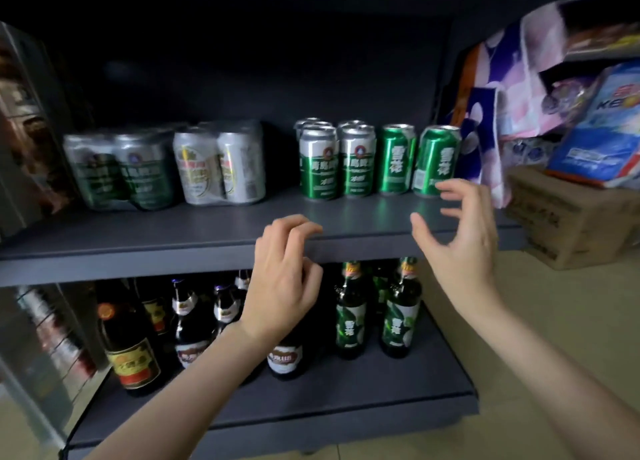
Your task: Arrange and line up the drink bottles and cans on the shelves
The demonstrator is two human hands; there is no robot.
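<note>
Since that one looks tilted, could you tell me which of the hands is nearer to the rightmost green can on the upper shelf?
Right. The right hand is open just in front of the rightmost green can, fingertips overlapping its base; the left hand is lower left, at the shelf edge.

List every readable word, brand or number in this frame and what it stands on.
"雪花": the two green cans at the right end of the upper shelf.
"雪花": the green-labelled bottles below.
"KE", rest cut off: blue package.
All other can, bottle and carton print: too blurred.

Two bare hands before cans
</note>
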